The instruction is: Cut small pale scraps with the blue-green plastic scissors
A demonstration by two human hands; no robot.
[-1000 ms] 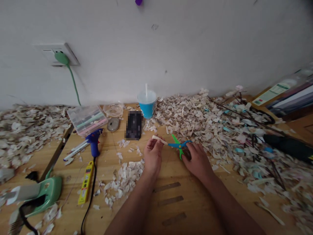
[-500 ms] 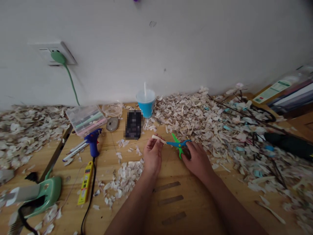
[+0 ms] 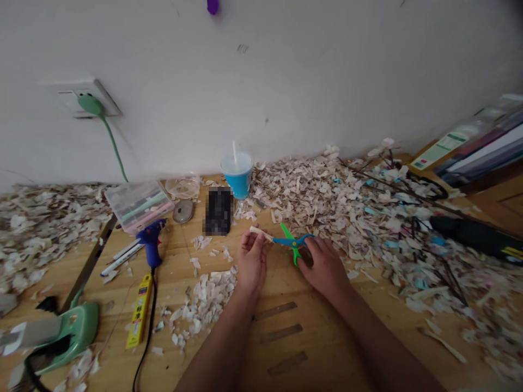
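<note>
A small pale strip (image 3: pixel 259 232), like a curled shaving, is pinched between the thumb and fingers of my left hand (image 3: pixel 250 258). My right hand (image 3: pixel 327 270) has its fingers in the handles of a pair of blue and green scissors (image 3: pixel 293 243). The scissors' blades are spread apart. Their blue blade points left and its tip meets the end of the strip; the green blade points up and away. Just left of my left wrist lies a small heap of pale flakes (image 3: pixel 214 294) on the wooden table (image 3: pixel 281 343).
Large piles of shavings (image 3: pixel 302 188) spread along the wall and right side, with twigs (image 3: pixel 408 190) among them. A blue cup with a straw (image 3: pixel 238 177), a pixelated black object (image 3: pixel 218 211), a blue glue gun (image 3: pixel 152 245), a plastic case (image 3: pixel 139 204) and a green power strip (image 3: pixel 77 332) stand around.
The whole view has shifted slightly, so things appear a little further left. Both hands keep their hold on the strip and the scissors, in nearly the same pose.
</note>
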